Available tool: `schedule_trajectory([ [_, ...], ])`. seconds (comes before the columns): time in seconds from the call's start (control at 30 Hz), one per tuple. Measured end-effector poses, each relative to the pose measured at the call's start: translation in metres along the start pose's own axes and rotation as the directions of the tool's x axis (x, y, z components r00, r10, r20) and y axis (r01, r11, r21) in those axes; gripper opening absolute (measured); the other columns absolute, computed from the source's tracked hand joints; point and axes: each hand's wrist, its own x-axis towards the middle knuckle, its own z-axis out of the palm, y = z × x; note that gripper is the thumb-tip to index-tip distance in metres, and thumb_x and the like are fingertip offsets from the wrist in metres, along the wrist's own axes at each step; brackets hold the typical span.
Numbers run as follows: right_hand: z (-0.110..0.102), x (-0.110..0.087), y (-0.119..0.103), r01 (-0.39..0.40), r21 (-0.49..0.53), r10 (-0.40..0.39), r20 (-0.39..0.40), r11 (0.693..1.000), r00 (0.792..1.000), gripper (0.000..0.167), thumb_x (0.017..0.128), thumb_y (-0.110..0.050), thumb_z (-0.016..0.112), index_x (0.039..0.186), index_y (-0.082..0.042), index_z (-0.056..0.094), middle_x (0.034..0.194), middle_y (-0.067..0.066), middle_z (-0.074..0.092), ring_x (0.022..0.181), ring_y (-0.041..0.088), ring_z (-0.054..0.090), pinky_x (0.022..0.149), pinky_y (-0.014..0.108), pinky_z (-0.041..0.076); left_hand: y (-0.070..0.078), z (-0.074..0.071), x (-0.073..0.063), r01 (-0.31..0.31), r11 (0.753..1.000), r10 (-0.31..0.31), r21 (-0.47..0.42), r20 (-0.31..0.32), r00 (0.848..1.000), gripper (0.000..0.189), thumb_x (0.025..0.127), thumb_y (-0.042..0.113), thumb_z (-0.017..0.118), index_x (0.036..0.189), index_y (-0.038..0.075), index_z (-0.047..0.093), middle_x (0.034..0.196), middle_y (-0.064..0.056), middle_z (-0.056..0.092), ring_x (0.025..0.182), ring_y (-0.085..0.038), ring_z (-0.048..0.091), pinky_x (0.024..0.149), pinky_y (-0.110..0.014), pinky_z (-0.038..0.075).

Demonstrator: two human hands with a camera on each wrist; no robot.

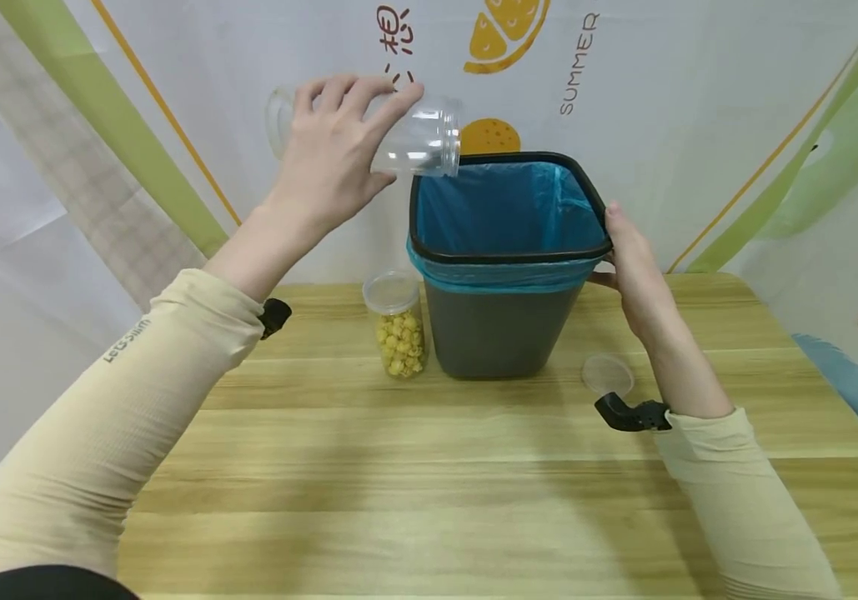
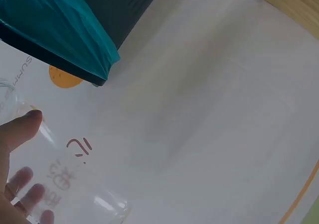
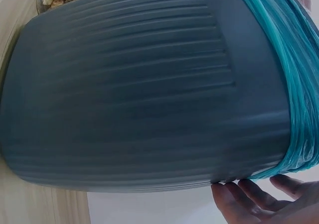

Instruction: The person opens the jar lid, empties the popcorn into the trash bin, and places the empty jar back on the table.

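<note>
My left hand [image 1: 331, 150] grips a clear empty jar [image 1: 421, 137] from above, fingers and thumb spread around it. The jar lies on its side in the air, its uncovered mouth at the left rim of a grey trash can [image 1: 504, 333]. A blue plastic bag [image 1: 504, 200] lines the can and folds over its outside below the black rim. At the can's right side, my right hand [image 1: 639, 275] holds it, thumb on the rim. The right wrist view shows its fingertips [image 3: 224, 199] against the can's wall just below the bag's fold.
Left of the can stands a lidded clear jar [image 1: 402, 346] part filled with yellow popcorn. A loose clear lid [image 1: 607, 375] lies on the wooden table [image 1: 429, 500] to the can's right. A printed white curtain [image 1: 669, 83] hangs behind the table.
</note>
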Motion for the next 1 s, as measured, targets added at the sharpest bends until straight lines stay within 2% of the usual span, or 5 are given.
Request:
schedule_trajectory([
  [0.27, 0.001, -0.008, 0.006, -0.002, 0.087, 0.003, -0.009, 0.996, 1.000, 0.067, 0.104, -0.065, 0.029, 0.151, -0.020, 0.048, 0.148, 0.000, 0.048, 0.141, 0.025, 0.045, 0.108, 0.047, 0.044, -0.006, 0.008, -0.013, 0.136, 0.981, -0.141, -0.137, -0.032, 0.989, 0.085, 0.084, 0.027, 0.085, 0.157, 0.029, 0.041, 0.151, -0.010, 0.053, 0.140, -0.035, 0.045, 0.116, -0.055, 0.033],
  [0.43, 0.002, -0.015, 0.011, 0.034, 0.120, -0.030, -0.038, 0.992, 0.999, 0.058, 0.105, -0.063, 0.036, 0.140, -0.021, 0.055, 0.132, -0.005, 0.056, 0.122, 0.014, 0.055, 0.090, 0.026, 0.054, -0.006, 0.015, -0.024, 0.214, 0.953, -0.231, -0.214, -0.058, 0.971, 0.087, 0.082, 0.030, 0.087, 0.157, 0.029, 0.041, 0.151, -0.010, 0.055, 0.140, -0.033, 0.047, 0.112, -0.055, 0.038],
  [0.57, 0.004, -0.020, 0.016, 0.055, 0.134, -0.047, -0.060, 0.989, 0.997, 0.053, 0.104, -0.060, 0.041, 0.136, -0.020, 0.057, 0.125, -0.005, 0.059, 0.115, 0.012, 0.060, 0.083, 0.019, 0.058, -0.007, 0.023, -0.035, 0.249, 0.930, -0.282, -0.270, -0.090, 0.955, 0.087, 0.083, 0.034, 0.086, 0.156, 0.026, 0.041, 0.147, -0.010, 0.057, 0.137, -0.033, 0.049, 0.105, -0.053, 0.042],
  [0.77, 0.005, -0.029, 0.022, 0.072, 0.132, -0.065, -0.056, 0.989, 0.996, 0.057, 0.105, -0.058, 0.043, 0.149, -0.023, 0.050, 0.133, -0.002, 0.057, 0.118, 0.014, 0.059, 0.084, 0.019, 0.059, -0.010, 0.034, -0.053, 0.292, 0.878, -0.357, -0.380, -0.112, 0.927, 0.086, 0.084, 0.032, 0.084, 0.156, 0.017, 0.040, 0.146, -0.010, 0.057, 0.134, -0.031, 0.051, 0.111, -0.049, 0.042],
  [1.0, 0.005, -0.041, 0.030, 0.118, 0.151, -0.111, -0.053, 0.981, 0.992, 0.057, 0.107, -0.052, 0.041, 0.155, -0.022, 0.045, 0.138, 0.001, 0.057, 0.121, 0.013, 0.059, 0.087, 0.017, 0.059, -0.014, 0.046, -0.073, 0.393, 0.787, -0.462, -0.476, -0.032, 0.886, 0.088, 0.083, 0.032, 0.085, 0.156, 0.016, 0.037, 0.145, -0.011, 0.056, 0.134, -0.029, 0.051, 0.110, -0.047, 0.045],
])
